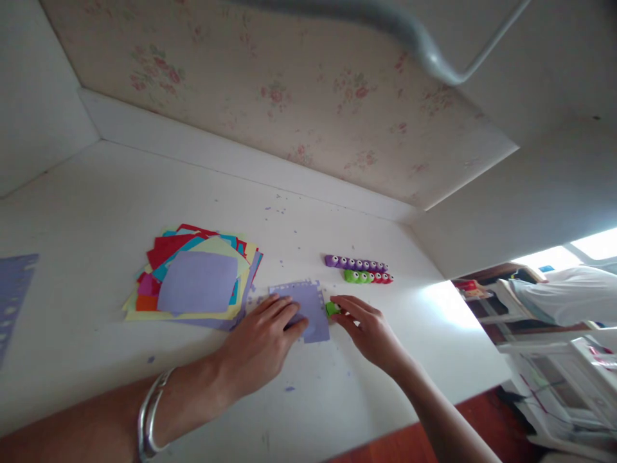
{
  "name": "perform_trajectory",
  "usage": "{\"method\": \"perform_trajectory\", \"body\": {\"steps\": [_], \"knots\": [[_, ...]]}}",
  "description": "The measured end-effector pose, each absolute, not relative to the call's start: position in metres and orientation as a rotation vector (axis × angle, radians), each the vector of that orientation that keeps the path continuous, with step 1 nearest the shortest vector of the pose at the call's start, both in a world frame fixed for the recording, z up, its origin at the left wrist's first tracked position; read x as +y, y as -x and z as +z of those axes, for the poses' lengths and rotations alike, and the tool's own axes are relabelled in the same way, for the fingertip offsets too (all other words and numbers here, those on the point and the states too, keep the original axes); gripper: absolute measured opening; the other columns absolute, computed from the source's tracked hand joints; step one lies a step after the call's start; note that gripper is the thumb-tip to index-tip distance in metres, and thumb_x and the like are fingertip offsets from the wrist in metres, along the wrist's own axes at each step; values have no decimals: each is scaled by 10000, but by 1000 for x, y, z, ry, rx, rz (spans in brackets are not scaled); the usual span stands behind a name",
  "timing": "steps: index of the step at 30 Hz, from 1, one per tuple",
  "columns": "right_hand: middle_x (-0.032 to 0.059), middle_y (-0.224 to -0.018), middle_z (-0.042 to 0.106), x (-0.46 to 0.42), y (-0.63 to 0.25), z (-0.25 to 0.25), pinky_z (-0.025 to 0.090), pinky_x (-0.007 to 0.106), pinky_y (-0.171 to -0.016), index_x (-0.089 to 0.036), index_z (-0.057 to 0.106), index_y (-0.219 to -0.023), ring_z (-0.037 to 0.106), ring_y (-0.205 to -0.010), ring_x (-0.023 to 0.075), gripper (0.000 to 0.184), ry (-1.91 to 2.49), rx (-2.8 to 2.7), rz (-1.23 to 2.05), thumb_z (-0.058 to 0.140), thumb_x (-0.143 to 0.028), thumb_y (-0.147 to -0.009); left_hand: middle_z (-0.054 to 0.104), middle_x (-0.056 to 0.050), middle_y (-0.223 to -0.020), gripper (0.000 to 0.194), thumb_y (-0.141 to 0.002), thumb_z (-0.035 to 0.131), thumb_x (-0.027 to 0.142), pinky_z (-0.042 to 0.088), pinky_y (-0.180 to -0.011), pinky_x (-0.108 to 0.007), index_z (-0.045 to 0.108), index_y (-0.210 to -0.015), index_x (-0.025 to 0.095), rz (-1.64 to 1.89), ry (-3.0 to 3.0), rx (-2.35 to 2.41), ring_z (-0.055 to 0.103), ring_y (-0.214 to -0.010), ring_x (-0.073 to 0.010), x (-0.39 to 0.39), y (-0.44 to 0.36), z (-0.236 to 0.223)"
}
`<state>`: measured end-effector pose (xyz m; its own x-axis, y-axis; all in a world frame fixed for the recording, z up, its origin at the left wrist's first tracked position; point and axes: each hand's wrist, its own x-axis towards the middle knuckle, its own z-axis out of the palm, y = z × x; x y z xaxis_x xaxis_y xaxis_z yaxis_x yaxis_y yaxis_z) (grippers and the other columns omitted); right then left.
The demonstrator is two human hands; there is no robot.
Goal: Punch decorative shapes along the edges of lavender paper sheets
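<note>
Step in hand, as judged: edge punching of the lilac sheet (315, 325), which lies flat on the table (409, 379) under the fingers of the left hand (263, 341) and extends toward the right hand (369, 328). A scalloped row of cut-outs runs along its far edge, beyond the left fingertips. The green punch (331, 309) sits at the sheet's right edge, at the right fingertips; whether the paper is seated in its slot appears too small to tell.

The next move calls for a steady sheet, a punch square to the edge, and firm pressure.

Left hand: palm down, fingers slightly spread and gripping nothing, thumb angled toward the right hand. Right hand: thumb and fingers pinched together on the punch, forearm entering from the near right. Beyond the right hand stand a purple row (357, 263) and a green-and-red row (369, 277) of eye-marked pieces.
</note>
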<state>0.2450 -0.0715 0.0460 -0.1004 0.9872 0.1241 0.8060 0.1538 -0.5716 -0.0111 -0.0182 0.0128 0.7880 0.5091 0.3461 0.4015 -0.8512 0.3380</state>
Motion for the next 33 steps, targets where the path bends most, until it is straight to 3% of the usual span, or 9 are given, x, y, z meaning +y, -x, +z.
{"method": "perform_trajectory", "body": {"steps": [4,22,33], "knots": [[80,-1162,713,-72,-242,49,614,405,-878,-273,682,-1239,702,-1011,236,298,1672,-2031,395,588,-290,-957,595,-84,-1326,326,-944,509,139,347,-1145,-462,631,-1236,217,649,-2719,721,516,-1278,-256,-18,11,12],[64,-1228,693,-67,-242,56,601,424,-920,-314,631,-1321,692,-1066,236,347,1674,-2174,399,553,-282,-985,592,-83,-1317,299,-945,517,154,348,-1139,-458,627,-1218,208,652,-2724,714,510,-1276,-251,-19,10,14],[77,-1213,685,-75,-234,42,602,391,-888,-298,631,-1313,682,-1055,231,345,1601,-2037,493,574,-283,-972,570,-104,-1325,280,-964,532,326,317,-1148,-519,636,-1196,210,631,-2669,737,479,-1298,-278,-17,10,19]]}}
